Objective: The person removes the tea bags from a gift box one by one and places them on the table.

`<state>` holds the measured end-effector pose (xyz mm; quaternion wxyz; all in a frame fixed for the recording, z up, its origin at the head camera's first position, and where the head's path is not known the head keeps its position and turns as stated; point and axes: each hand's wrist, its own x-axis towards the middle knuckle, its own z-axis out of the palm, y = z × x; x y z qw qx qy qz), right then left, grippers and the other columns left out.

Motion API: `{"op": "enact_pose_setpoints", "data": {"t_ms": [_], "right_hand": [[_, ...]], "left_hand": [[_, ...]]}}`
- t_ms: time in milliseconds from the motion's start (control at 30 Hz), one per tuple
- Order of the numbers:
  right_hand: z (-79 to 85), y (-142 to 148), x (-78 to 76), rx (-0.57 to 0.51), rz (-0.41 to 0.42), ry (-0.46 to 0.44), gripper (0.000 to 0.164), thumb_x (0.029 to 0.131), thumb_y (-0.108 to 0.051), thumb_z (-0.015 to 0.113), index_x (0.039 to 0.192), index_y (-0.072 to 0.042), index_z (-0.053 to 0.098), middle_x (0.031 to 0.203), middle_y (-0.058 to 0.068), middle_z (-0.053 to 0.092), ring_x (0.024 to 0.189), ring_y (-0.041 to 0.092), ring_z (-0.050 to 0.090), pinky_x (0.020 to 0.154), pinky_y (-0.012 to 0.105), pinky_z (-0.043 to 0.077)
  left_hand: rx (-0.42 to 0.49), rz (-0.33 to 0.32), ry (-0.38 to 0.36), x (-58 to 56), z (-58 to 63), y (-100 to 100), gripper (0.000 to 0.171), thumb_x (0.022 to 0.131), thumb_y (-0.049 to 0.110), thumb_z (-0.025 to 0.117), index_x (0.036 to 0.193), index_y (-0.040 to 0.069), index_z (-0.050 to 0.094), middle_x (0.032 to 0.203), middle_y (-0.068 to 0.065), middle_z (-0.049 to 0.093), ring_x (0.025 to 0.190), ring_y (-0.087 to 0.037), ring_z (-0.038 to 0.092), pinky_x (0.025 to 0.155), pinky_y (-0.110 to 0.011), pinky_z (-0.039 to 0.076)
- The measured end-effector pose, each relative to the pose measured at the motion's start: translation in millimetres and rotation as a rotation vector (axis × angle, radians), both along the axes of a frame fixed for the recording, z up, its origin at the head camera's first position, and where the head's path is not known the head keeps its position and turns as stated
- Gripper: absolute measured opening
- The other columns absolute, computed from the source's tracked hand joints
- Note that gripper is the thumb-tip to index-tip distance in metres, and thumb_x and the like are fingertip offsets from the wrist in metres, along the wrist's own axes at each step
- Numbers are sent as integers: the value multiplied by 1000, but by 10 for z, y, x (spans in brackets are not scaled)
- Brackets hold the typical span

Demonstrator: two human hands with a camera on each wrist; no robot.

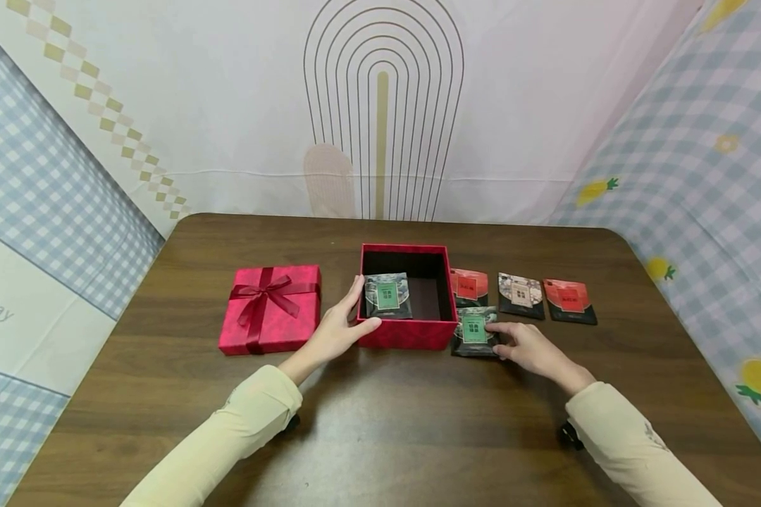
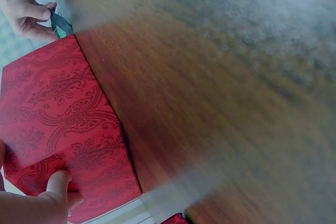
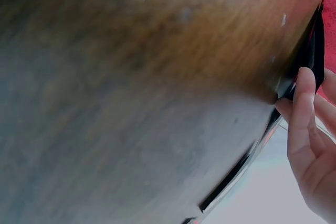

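Observation:
An open red gift box (image 1: 408, 334) with a dark inside stands mid-table, a green-labelled sachet (image 1: 388, 296) in its left part. My left hand (image 1: 337, 325) holds the box at its front left corner, thumb on the front wall and fingers along the left side. In the left wrist view that thumb lies against the patterned red wall (image 2: 63, 103). Just right of the box, my right hand (image 1: 533, 346) pinches a second green-labelled sachet (image 1: 474, 329) by its right edge. The right wrist view shows this sachet edge-on and dark between thumb and fingers, close to the red box.
Left of the box lies its red lid (image 1: 269, 310) with a ribbon bow. Behind the held sachet is a red sachet (image 1: 471, 285); further right lie a white-and-black sachet (image 1: 521, 294) and another red one (image 1: 571, 301). A patterned cloth (image 1: 260, 141) hangs behind the wooden table (image 1: 380, 436).

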<state>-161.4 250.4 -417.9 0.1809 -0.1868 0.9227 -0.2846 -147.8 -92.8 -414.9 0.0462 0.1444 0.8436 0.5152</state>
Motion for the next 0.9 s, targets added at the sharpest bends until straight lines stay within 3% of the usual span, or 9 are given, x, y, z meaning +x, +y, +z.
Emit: {"op": "enact_pose_setpoints", "data": {"t_ms": [167, 267, 333, 467, 667, 800, 900], "right_hand": [[26, 10, 16, 34, 28, 41, 40, 84, -3, 59, 123, 6, 53, 117, 27, 55, 67, 13, 50, 65, 31, 44], [37, 23, 23, 37, 43, 49, 40, 84, -3, 59, 122, 6, 53, 118, 28, 54, 67, 13, 50, 63, 30, 44], [41, 32, 27, 35, 43, 51, 39, 85, -3, 59, 122, 6, 53, 115, 27, 56, 65, 12, 50, 61, 29, 43], [59, 44, 27, 25, 32, 54, 40, 86, -6, 58, 123, 7, 51, 102, 19, 62, 61, 10, 51, 61, 30, 45], [126, 6, 2, -14, 4, 93, 41, 89, -8, 56, 125, 9, 48, 86, 10, 67, 65, 11, 60, 73, 42, 51], [222, -63, -27, -50, -43, 134, 41, 91, -8, 54, 127, 9, 46, 81, 11, 67, 66, 15, 61, 64, 35, 49], [287, -125, -57, -94, -85, 145, 43, 92, -9, 53, 130, 7, 43, 94, 20, 66, 68, 20, 62, 60, 30, 45]], "left_hand": [[6, -6, 4, 5, 8, -1, 79, 85, 18, 64, 146, 5, 15, 151, -16, 11, 136, -26, 20, 99, -42, 37], [9, -9, 2, 6, 13, 0, 79, 86, 18, 64, 146, 5, 15, 151, -15, 10, 136, -25, 20, 98, -42, 38], [17, -10, -8, 16, 35, 1, 79, 86, 18, 64, 146, 6, 14, 151, -15, 9, 136, -25, 19, 99, -42, 37], [24, -14, -39, 99, 235, 28, 77, 86, 12, 63, 145, 2, 14, 150, -17, 8, 136, -29, 19, 99, -45, 35], [7, -20, -35, 134, 306, 36, 77, 86, 11, 62, 145, -1, 14, 150, -19, 9, 135, -31, 20, 99, -46, 35], [24, -21, -53, 190, 418, 47, 75, 87, 9, 61, 144, -1, 14, 150, -19, 9, 135, -30, 19, 100, -46, 33], [26, -23, -50, 187, 417, 46, 75, 87, 8, 61, 144, -2, 14, 150, -20, 9, 135, -31, 19, 100, -46, 34]]}}
